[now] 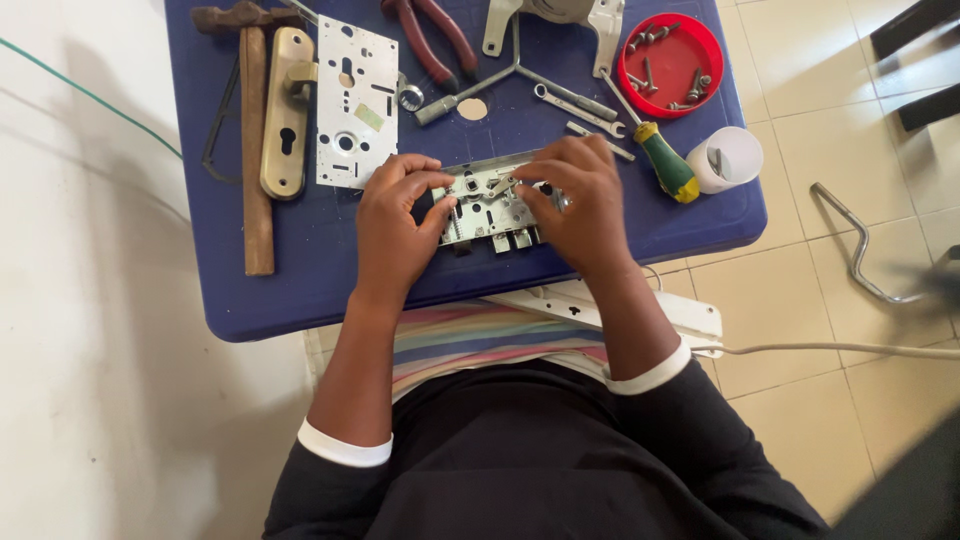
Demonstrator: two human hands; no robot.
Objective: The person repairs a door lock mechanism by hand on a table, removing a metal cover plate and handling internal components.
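Observation:
An opened metal lock body with springs and small parts inside lies on a blue plastic table. My left hand grips its left end, thumb and fingers wrapped around the edge. My right hand holds the right end, with fingertips pressing on a small part near the top middle of the mechanism. Both hands cover parts of the lock case.
A flat metal cover plate, a brass handle plate and a hammer lie at the left. Red pliers, a wrench, a green-handled screwdriver, a red dish of screws and a white cup sit behind and right.

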